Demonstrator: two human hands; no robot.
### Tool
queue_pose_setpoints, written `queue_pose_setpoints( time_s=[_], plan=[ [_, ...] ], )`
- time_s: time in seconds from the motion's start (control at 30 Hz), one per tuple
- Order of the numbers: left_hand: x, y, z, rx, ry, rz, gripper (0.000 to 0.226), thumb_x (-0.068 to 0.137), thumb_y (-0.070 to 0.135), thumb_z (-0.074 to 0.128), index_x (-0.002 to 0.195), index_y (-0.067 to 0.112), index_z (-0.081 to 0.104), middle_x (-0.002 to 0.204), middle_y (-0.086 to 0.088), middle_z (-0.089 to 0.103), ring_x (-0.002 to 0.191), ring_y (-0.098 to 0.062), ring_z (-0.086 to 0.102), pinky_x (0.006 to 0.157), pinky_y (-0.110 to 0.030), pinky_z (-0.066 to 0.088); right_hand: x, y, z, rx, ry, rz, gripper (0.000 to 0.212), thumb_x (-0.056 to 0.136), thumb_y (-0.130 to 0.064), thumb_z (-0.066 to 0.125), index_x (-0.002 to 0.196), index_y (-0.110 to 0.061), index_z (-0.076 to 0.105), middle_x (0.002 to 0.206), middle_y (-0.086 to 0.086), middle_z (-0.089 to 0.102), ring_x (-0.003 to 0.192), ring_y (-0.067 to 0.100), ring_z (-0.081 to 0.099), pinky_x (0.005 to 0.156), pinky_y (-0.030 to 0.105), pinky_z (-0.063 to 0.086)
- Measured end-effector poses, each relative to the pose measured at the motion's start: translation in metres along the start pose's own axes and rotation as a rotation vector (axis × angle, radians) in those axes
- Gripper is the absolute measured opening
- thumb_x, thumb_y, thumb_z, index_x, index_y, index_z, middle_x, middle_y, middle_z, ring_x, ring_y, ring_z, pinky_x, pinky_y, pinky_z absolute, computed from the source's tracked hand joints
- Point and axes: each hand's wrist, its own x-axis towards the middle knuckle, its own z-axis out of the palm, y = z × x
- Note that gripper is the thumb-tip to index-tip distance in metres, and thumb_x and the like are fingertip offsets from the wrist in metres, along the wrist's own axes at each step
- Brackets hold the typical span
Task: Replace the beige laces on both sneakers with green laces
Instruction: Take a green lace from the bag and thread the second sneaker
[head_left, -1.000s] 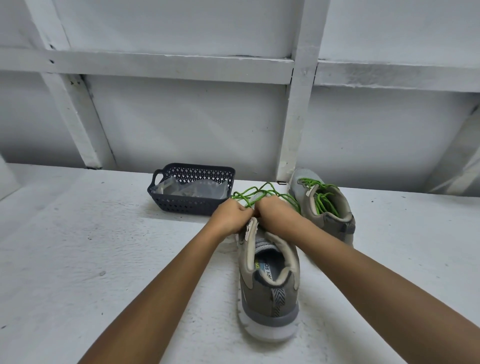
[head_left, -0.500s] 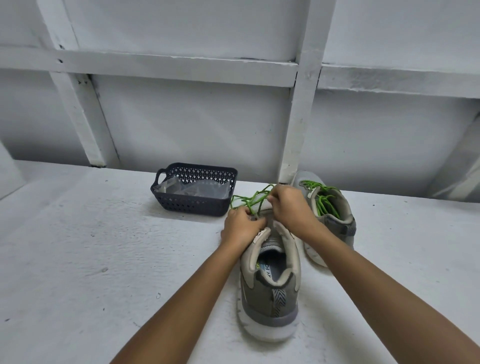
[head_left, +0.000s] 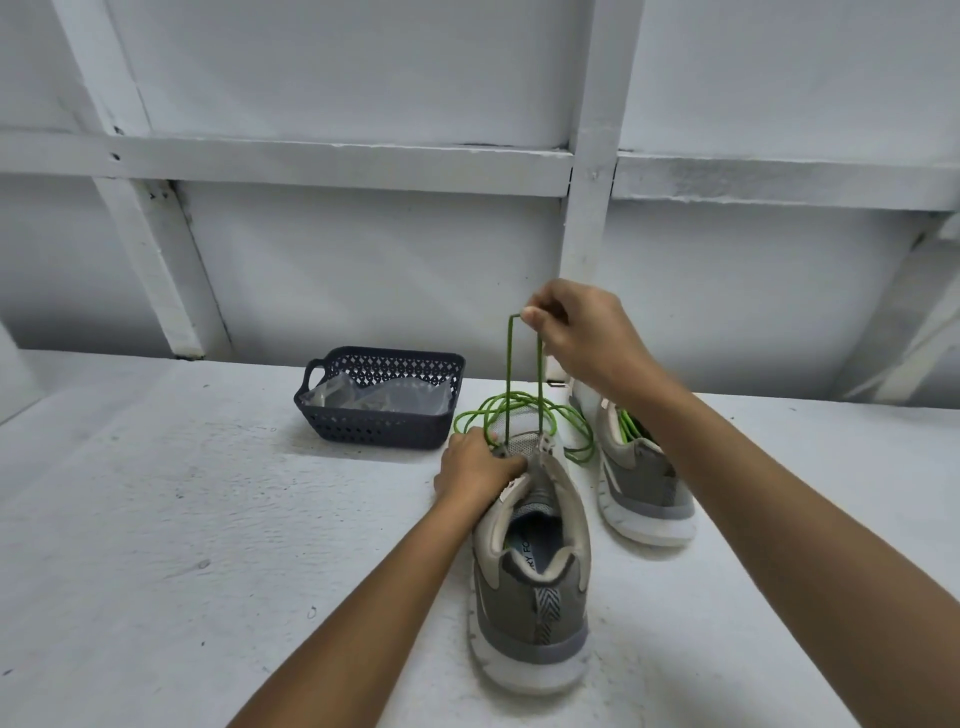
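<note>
Centre frame, the near sneaker (head_left: 530, 597) stands on the white bench (head_left: 156, 519); its insole reads "KY FO", the rest hidden. The left hand (head_left: 475, 467) grips its eyelet edge. Above, the right hand (head_left: 582, 338) pinches a taut loop of green lace (head_left: 509, 374). The second sneaker (head_left: 644, 483) stands to the right, with green laces.

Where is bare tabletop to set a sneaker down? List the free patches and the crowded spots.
Free: the wide tabletop left of the near sneaker, in front of the basket. Crowded: between basket and far sneaker, where the green lace loops.
</note>
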Motion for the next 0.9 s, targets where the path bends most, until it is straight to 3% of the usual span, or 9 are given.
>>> queue_pose_setpoints(
  time_s=[0.17,0.27,0.3,0.4,0.5,0.63,0.73,0.83,0.9],
  plan=[
    [0.001,0.001,-0.007,-0.011,-0.005,0.052,0.043,0.080,0.042,0.069,0.106,0.011,0.054,0.113,-0.010,0.062,0.100,-0.025,0.058,0.075,-0.030,0.044,-0.008,0.001,-0.002,0.037,-0.018,0.039,0.012,0.092,-0.021,0.059,0.094,-0.011,0.065,0.069,-0.009,0.055,0.064,0.009,0.055,0.060,0.017,0.040],
    [0.004,0.007,-0.024,-0.051,-0.029,0.078,0.064,0.084,0.046,0.064,0.133,0.012,0.040,0.130,-0.009,0.054,0.114,-0.027,0.055,0.078,-0.027,0.036,-0.011,0.002,-0.006,0.048,-0.039,0.045,0.006,0.091,-0.021,0.062,0.088,-0.016,0.064,0.066,-0.009,0.056,0.057,0.006,0.055,0.055,0.009,0.041],
    [0.003,0.011,-0.032,-0.065,-0.026,0.104,0.062,0.087,0.041,0.062,0.136,0.014,0.036,0.131,-0.010,0.053,0.110,-0.025,0.056,0.079,-0.028,0.038,-0.013,0.003,-0.008,0.052,-0.047,0.050,0.005,0.090,-0.020,0.062,0.088,-0.016,0.064,0.067,-0.009,0.057,0.056,0.007,0.056,0.055,0.010,0.042],
    [-0.002,0.028,-0.058,-0.237,0.082,0.295,0.031,0.091,0.016,0.055,0.122,0.020,0.050,0.112,-0.006,0.059,0.085,-0.011,0.056,0.068,-0.017,0.044,-0.018,0.004,-0.012,0.054,-0.064,0.064,0.004,0.089,-0.019,0.063,0.089,-0.015,0.066,0.066,-0.009,0.058,0.057,0.008,0.057,0.057,0.013,0.044],
    [-0.012,0.042,-0.079,-0.432,0.084,0.511,0.020,0.091,0.013,0.059,0.102,0.029,0.065,0.089,0.013,0.066,0.078,-0.001,0.058,0.065,-0.007,0.043,-0.022,0.005,-0.014,0.057,-0.076,0.074,0.007,0.088,-0.018,0.065,0.091,-0.013,0.069,0.066,-0.008,0.059,0.059,0.012,0.058,0.061,0.023,0.049],
    [-0.019,0.049,-0.083,-0.250,0.197,0.649,0.013,0.086,0.021,0.068,0.098,0.023,0.072,0.084,0.018,0.061,0.077,-0.001,0.057,0.069,-0.008,0.042,-0.025,0.005,-0.013,0.076,-0.089,0.067,0.005,0.087,-0.017,0.067,0.089,-0.014,0.070,0.066,-0.002,0.062,0.061,0.014,0.061,0.061,0.027,0.051],
    [-0.022,0.053,-0.079,-0.218,0.268,0.648,0.007,0.086,0.015,0.068,0.090,0.015,0.073,0.079,0.016,0.060,0.073,-0.001,0.056,0.068,-0.010,0.042,-0.026,0.007,-0.009,0.244,-0.075,0.118,0.008,0.086,-0.014,0.067,0.090,-0.009,0.072,0.067,0.002,0.066,0.061,0.011,0.064,0.064,0.019,0.054],
    [-0.028,0.057,-0.073,-0.440,0.196,0.485,0.008,0.086,0.013,0.067,0.081,0.018,0.071,0.072,0.013,0.065,0.067,0.002,0.059,0.065,-0.010,0.047,-0.026,0.009,-0.006,0.489,-0.022,0.219,0.006,0.087,-0.009,0.066,0.087,-0.006,0.071,0.074,0.011,0.069,0.071,0.024,0.069,0.075,0.032,0.057],
    [-0.031,0.059,-0.070,-0.605,0.136,0.393,0.014,0.085,0.012,0.068,0.075,0.021,0.070,0.062,0.016,0.067,0.061,0.007,0.061,0.058,-0.006,0.045,-0.027,0.010,-0.005,0.547,0.013,0.245,0.008,0.088,-0.008,0.064,0.083,-0.006,0.070,0.074,0.014,0.068,0.070,0.026,0.068,0.074,0.035,0.058]
  ],
)
